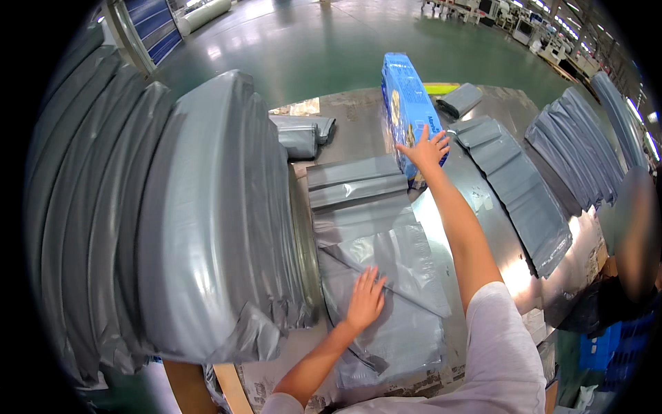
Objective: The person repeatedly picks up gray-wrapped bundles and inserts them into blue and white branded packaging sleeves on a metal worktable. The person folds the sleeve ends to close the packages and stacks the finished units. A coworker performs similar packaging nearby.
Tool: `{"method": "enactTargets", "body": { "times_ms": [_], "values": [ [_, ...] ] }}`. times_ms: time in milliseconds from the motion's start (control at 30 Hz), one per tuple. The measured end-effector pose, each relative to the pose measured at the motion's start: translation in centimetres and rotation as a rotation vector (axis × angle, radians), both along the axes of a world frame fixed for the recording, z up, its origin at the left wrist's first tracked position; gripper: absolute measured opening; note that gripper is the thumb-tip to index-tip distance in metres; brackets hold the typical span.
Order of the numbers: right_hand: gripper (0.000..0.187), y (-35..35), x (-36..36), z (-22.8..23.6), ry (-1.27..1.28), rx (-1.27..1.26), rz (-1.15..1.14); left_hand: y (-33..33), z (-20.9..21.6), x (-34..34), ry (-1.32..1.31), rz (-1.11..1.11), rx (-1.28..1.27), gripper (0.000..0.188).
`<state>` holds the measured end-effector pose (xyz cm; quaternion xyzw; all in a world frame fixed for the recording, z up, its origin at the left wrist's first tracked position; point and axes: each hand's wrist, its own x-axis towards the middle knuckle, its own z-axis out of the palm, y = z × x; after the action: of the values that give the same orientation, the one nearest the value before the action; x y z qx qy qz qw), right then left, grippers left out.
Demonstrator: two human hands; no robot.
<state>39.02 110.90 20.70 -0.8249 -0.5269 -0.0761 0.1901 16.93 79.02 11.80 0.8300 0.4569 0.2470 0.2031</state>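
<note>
My left hand lies with its fingers spread on grey plastic bags, which are spread out flat in front of me with a loose fold across the top one. Farther off, my right hand reaches out with thumb and fingers stretched apart against the near end of a blue plastic-wrapped package. That package stands upright on its narrow side at the far part of the metal-topped table. Whether the right palm presses on it cannot be seen.
Tall piles of filled or folded grey bags rise close on my left. To the right lie a flat stack of grey bags and another bundle. Small grey rolls rest at the far edge. A blurred person's arm shows at far right.
</note>
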Motion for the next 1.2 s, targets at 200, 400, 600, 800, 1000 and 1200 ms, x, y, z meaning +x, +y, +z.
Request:
{"method": "enactTargets", "body": {
  "times_ms": [200,400,600,800,1000,1200],
  "values": [
    [0.099,3.5,4.2,2.1,0.232,-0.334,-0.099,12.0,-3.3,-0.5,0.171,0.292,-0.065,0.056],
    [0.084,-0.3,21.2,-3.6,0.821,-0.125,0.347,12.2,-4.6,-1.5,-0.068,0.176,-0.679,0.057],
    [0.049,-23.9,18.4,-7.0,1.885,-0.197,0.102,5.4,-8.8,-8.7,-0.056,0.059,-0.851,0.057],
    [0.044,-46.3,15.7,-8.3,1.969,-0.210,0.015,-0.8,0.7,-7.3,0.929,-0.283,-0.556,0.030],
    [0.047,-55.0,12.9,-0.5,2.047,-0.253,0.075,-6.4,-3.1,-8.0,1.032,-0.521,-0.013,0.045],
    [0.047,-56.9,13.0,-1.3,1.953,-0.371,0.040,-9.2,-3.6,-10.4,0.583,-0.523,-0.310,0.023]
  ]
}}
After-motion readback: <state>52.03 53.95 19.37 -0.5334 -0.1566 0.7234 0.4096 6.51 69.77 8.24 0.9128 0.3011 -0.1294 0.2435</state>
